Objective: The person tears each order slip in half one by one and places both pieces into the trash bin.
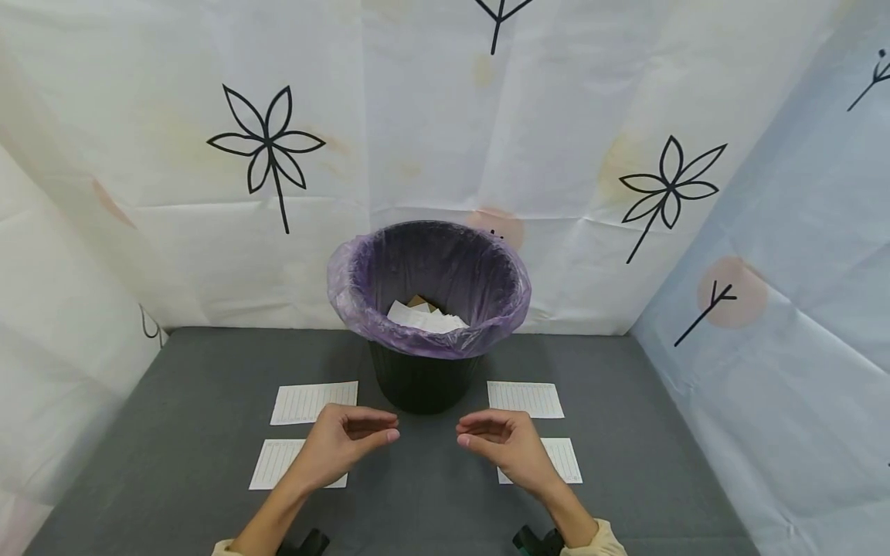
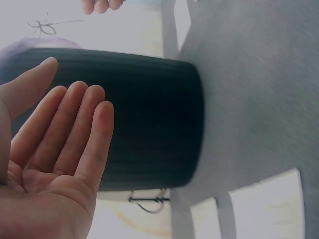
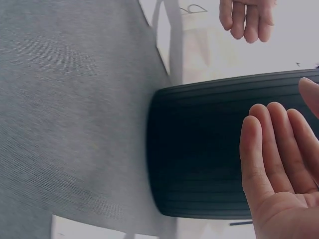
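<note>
While only head view shows bin's [image 1: 426,382] paper [image 1: 422,319], left hand [image 1: 341,444], right hand [image 1: 512,446], grips apart

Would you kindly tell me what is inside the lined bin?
White scraps and a brown piece show inside the bin. The purple liner and the scraps cover the bottom, so anything beneath cannot be seen.

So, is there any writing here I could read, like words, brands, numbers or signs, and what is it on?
No text can be read.
Far-left card, near-left card, far-right card, near-right card: fine printed lines; any lettering is too small to read.
Bin and purple liner: no lettering visible.
White paper in the bin: nothing legible.
Backdrop: plant drawings, no words.
</note>
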